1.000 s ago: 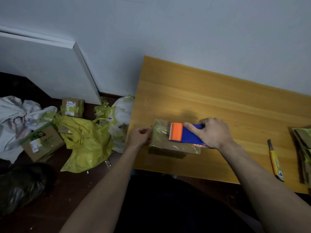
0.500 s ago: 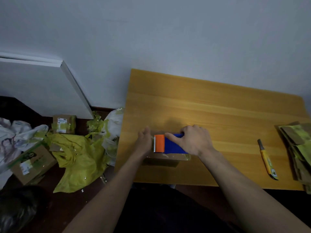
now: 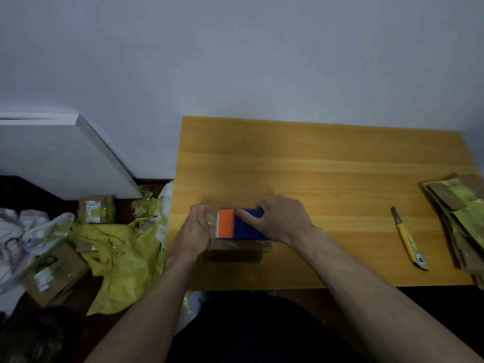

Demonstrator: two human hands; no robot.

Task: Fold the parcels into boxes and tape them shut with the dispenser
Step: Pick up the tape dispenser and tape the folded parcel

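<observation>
The right hand (image 3: 284, 218) has its grip curled round the blue and orange tape dispenser (image 3: 239, 224) on top of the cardboard box (image 3: 239, 248). The left hand (image 3: 193, 231) lies flat against the box's left end. The box sits near the table's (image 3: 314, 166) front edge, and its taping looks half done. Flat parcels (image 3: 461, 221) to its right are not folded yet.

One tape dispenser (image 3: 239, 224), one box (image 3: 237, 251) and one yellow utility knife (image 3: 410, 244) sit on the desk (image 3: 314, 163). One stack of flattened parcels (image 3: 461, 221) lies there too. Two more boxes, (image 3: 97, 208) and (image 3: 53, 273), lie on the floor.
</observation>
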